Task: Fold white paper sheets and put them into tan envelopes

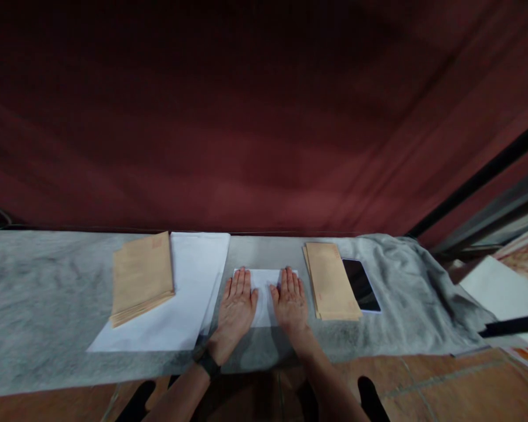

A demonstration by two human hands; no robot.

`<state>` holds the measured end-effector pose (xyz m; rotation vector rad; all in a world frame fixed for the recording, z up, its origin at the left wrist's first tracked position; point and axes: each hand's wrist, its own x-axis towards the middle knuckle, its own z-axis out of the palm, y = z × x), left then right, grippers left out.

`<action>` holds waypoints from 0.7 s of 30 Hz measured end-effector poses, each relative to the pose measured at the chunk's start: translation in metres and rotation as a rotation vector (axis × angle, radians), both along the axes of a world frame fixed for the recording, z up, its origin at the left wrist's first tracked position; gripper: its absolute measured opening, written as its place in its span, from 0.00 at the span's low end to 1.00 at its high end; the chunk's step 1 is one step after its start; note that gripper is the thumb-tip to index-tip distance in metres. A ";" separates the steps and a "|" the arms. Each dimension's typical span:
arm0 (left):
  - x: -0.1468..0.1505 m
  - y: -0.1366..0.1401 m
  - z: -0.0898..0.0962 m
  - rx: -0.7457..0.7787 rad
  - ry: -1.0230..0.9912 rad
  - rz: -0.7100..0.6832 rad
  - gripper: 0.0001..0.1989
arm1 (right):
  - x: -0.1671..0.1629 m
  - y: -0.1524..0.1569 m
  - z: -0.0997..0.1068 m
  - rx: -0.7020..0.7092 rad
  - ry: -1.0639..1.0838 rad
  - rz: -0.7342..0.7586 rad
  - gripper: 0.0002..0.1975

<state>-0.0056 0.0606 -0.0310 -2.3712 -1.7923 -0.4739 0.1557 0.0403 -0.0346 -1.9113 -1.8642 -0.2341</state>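
A white sheet of paper [264,302], seemingly folded, lies flat in front of me on the grey cloth. My left hand [237,302] rests palm down on its left side, fingers stretched out and pointing away from me. On the right side of the same paper, my right hand [289,300] presses flat with its fingers extended. Both hands cover the paper's side edges. To the left, a stack of brown envelopes [143,275] sits on larger white sheets [171,331]. Narrower brown envelopes [332,281] lie in a pile right of my right hand.
A dark-screened tablet or phone [361,285] lies partly under the right envelope pile. Grey cloth [48,305] covers the long surface, rumpled at the right. A dark red curtain or wall [255,146] rises behind it. Tiled floor [422,381] shows along the front edge.
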 end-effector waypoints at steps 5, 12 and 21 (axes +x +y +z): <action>-0.008 -0.008 -0.006 0.038 -0.060 0.021 0.30 | 0.003 -0.008 -0.005 0.059 0.008 0.000 0.30; -0.009 -0.022 -0.003 0.086 -0.081 -0.003 0.31 | 0.004 -0.020 0.002 0.092 0.038 0.077 0.30; 0.008 -0.051 -0.011 0.077 0.007 -0.203 0.30 | -0.014 -0.043 0.004 -0.018 0.005 0.285 0.26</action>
